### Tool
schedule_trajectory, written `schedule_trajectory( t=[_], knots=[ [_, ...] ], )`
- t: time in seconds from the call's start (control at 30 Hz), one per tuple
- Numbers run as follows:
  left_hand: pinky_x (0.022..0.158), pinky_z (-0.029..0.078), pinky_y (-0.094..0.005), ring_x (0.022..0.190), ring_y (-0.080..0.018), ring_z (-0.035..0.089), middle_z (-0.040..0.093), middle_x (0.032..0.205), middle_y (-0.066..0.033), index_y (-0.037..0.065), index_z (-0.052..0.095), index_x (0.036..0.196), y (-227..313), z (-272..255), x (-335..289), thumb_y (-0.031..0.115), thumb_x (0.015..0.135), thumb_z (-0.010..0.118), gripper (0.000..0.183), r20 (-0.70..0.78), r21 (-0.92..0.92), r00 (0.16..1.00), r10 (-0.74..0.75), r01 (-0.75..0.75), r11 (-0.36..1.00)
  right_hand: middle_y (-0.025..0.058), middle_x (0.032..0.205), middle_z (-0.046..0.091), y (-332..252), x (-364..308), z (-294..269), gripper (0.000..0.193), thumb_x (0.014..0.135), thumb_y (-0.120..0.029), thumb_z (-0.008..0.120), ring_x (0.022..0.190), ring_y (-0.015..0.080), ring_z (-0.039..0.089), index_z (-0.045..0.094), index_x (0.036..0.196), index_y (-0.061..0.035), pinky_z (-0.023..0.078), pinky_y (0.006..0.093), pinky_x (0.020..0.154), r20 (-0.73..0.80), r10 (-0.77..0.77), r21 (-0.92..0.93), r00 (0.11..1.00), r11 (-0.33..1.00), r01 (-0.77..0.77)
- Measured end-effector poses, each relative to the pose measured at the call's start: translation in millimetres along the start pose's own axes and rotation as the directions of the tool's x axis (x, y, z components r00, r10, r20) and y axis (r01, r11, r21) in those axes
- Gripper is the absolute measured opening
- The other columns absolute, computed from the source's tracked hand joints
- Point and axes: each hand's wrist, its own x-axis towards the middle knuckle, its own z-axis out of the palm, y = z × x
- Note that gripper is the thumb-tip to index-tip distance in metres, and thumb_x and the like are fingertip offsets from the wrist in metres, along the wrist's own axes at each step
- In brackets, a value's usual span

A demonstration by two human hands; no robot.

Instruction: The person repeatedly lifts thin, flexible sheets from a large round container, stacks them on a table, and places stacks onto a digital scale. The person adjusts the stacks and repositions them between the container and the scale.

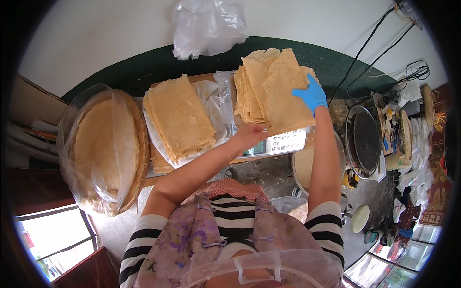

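A tall pile of thin, folded tan pancakes (276, 98) rests on a white kitchen scale (294, 139), whose keypad and display show below it. My left hand (250, 137), bare, is closed at the pile's near edge, its fingertips pinching the lower corner of the upper pancakes. Over the pile's right edge lies my right hand (313, 95) in a blue glove, fingers stretched and thumb spread across the top pancake. Left of the scale, a second stack of pancakes (180, 117) sits on white plastic sheeting (209, 98).
On the far left stands a round woven tray of large round pancakes (103, 144) under clear plastic. Clear plastic bags (209, 26) hang on the wall ahead. A dark round griddle (366, 140) is to the right, with black cables (370, 45) running down the wall.
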Motion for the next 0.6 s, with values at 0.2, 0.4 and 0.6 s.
schedule_trajectory(
  t=[0.2, 0.4, 0.6],
  knots=[
    [0.073, 0.045, -0.0251, 0.085, -0.0109, 0.058, 0.060, 0.098, -0.0048, 0.002, 0.044, 0.126, -33, 20, 6, 0.024, 0.075, 0.074, 0.063, 0.094, -0.275, 0.992, -0.084, 0.107, 0.955, 0.0102, 0.101, 0.064, -25, -36, -50, 0.046, 0.076, -0.017, 0.070, 0.088, 0.0171, 0.062, 0.056, 0.115, 0.0028, 0.049, 0.0314, 0.078, 0.401, -0.086, 0.598, 0.912, 0.779, -0.189],
    [0.085, 0.046, -0.0268, 0.097, -0.0126, 0.057, 0.060, 0.104, -0.0034, 0.005, 0.051, 0.119, -20, 7, -36, 0.020, 0.073, 0.079, 0.056, 0.140, -0.286, 0.973, 0.183, -0.137, 0.948, 0.0113, 0.111, 0.060, -72, -109, -86, 0.042, 0.080, -0.005, 0.061, 0.097, 0.0190, 0.059, 0.053, 0.120, 0.0042, 0.046, 0.0327, 0.085, 0.335, -0.239, 0.729, 0.911, 0.679, -0.090],
    [0.086, 0.047, -0.0269, 0.101, -0.0110, 0.055, 0.058, 0.117, -0.0047, 0.003, 0.048, 0.124, -11, -56, -110, 0.007, 0.082, 0.068, 0.047, -0.292, -0.308, 0.896, 0.335, -0.420, 0.854, 0.0101, 0.113, 0.059, -126, -120, -2, 0.042, 0.081, -0.005, 0.062, 0.100, 0.0184, 0.056, 0.052, 0.120, 0.0052, 0.043, 0.0324, 0.088, 0.248, -0.292, 0.825, 0.924, 0.563, -0.044]
  ],
)
